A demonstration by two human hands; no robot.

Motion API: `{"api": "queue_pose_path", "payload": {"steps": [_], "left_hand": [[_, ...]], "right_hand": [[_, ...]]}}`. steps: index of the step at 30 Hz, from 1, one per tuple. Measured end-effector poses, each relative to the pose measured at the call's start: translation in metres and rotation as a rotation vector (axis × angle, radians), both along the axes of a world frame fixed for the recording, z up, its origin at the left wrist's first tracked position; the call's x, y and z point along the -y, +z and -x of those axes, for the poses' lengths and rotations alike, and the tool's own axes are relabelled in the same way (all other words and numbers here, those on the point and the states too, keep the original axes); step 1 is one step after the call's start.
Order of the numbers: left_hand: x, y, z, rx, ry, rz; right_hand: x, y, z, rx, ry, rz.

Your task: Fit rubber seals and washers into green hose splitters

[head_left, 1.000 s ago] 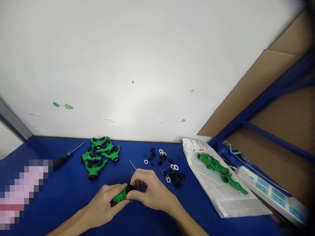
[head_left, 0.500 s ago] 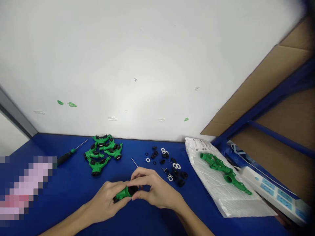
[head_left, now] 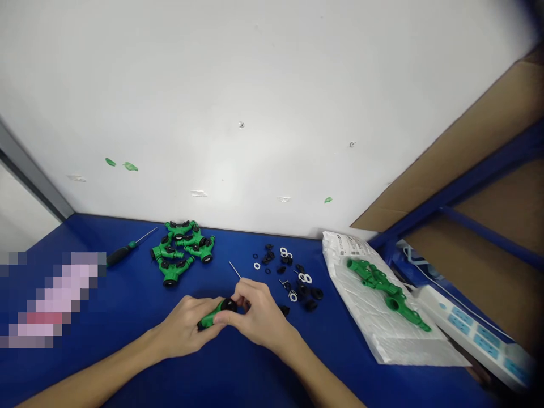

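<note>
My left hand (head_left: 186, 327) is wrapped around a green Y-shaped hose splitter (head_left: 209, 319), low over the blue table. The splitter's black end (head_left: 228, 305) points away to the right. My right hand (head_left: 258, 313) pinches at that end, thumb against the side and fingers curled behind. Whether a small part sits between those fingers is hidden. A thin metal shaft (head_left: 234, 269) sticks out beyond my right hand; its other end is covered. Loose black caps (head_left: 311, 305), white rings (head_left: 293, 296) and small dark valve parts (head_left: 268, 256) lie right of the hand.
Several green splitters with black fittings (head_left: 170, 272) are grouped at the back left, beside a screwdriver (head_left: 120, 254). Right, bare green bodies (head_left: 389, 292) lie on a white padded bag (head_left: 357, 317), near a power strip (head_left: 480, 334). A white wall (head_left: 221, 113) bounds the back.
My right fingers have shifted from over the splitter's end to its far right side, so the black end shows more. The splitter is tilted slightly more upward. The whole view has shifted a little.
</note>
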State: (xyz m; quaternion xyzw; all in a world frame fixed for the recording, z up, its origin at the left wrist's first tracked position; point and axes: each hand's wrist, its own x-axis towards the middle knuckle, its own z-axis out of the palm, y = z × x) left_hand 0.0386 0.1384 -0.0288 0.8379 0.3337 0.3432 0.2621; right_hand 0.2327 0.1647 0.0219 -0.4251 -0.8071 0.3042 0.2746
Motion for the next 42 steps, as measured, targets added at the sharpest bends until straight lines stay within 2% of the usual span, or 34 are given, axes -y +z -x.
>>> {"api": "queue_pose_path", "payload": {"steps": [2, 6, 8, 11, 12, 15, 16, 20, 24, 25, 28, 29, 32, 33, 37, 38, 41, 42], "left_hand": [[-0.001, 0.002, 0.000, 0.010, 0.012, 0.006], [-0.001, 0.007, 0.001, 0.017, 0.005, 0.023], [0.000, 0.008, 0.002, 0.013, 0.005, 0.022], [0.002, 0.006, 0.002, 0.007, 0.000, 0.014], [0.003, 0.006, 0.002, 0.006, -0.003, 0.013], [0.003, 0.006, 0.001, 0.008, -0.006, 0.018], [0.003, 0.006, 0.001, 0.010, -0.003, 0.019], [0.002, 0.006, 0.002, 0.009, 0.006, 0.021], [0.002, 0.005, 0.003, 0.015, 0.009, 0.028], [0.002, 0.005, 0.002, 0.017, 0.009, 0.028], [0.002, 0.005, 0.002, 0.025, 0.005, 0.026], [0.002, 0.005, 0.001, 0.029, 0.005, 0.028], [0.002, 0.008, 0.001, 0.036, 0.007, 0.042], [0.002, 0.008, 0.001, 0.039, 0.008, 0.045], [0.002, 0.010, 0.001, 0.051, 0.006, 0.047], [0.002, 0.010, 0.001, 0.051, 0.005, 0.049], [0.001, 0.009, 0.001, 0.053, 0.004, 0.058], [0.001, 0.009, 0.001, 0.053, 0.004, 0.061]], "right_hand": [[-0.001, 0.007, -0.005, 0.028, 0.059, 0.039], [-0.006, 0.014, -0.015, -0.073, 0.345, 0.103], [-0.006, 0.011, -0.014, -0.094, 0.305, 0.055], [-0.004, 0.009, -0.010, -0.019, 0.118, -0.030], [-0.004, 0.009, -0.010, -0.003, 0.132, -0.018], [-0.006, 0.011, -0.012, -0.054, 0.357, 0.102], [-0.006, 0.011, -0.013, -0.076, 0.372, 0.109], [-0.007, 0.008, -0.015, -0.042, 0.153, 0.000], [-0.006, 0.007, -0.014, -0.103, 0.368, 0.082], [-0.005, 0.007, -0.013, -0.107, 0.344, 0.063], [-0.004, 0.007, -0.011, -0.028, 0.135, -0.044], [-0.004, 0.007, -0.011, -0.007, 0.138, -0.040], [-0.004, 0.009, -0.013, -0.027, 0.345, 0.049], [-0.004, 0.009, -0.014, -0.031, 0.352, 0.048], [-0.003, 0.006, -0.013, 0.060, 0.106, -0.080], [-0.003, 0.005, -0.013, 0.057, 0.133, -0.069], [-0.003, 0.004, -0.013, -0.051, 0.344, 0.018], [-0.003, 0.004, -0.012, -0.071, 0.347, 0.017]]}}
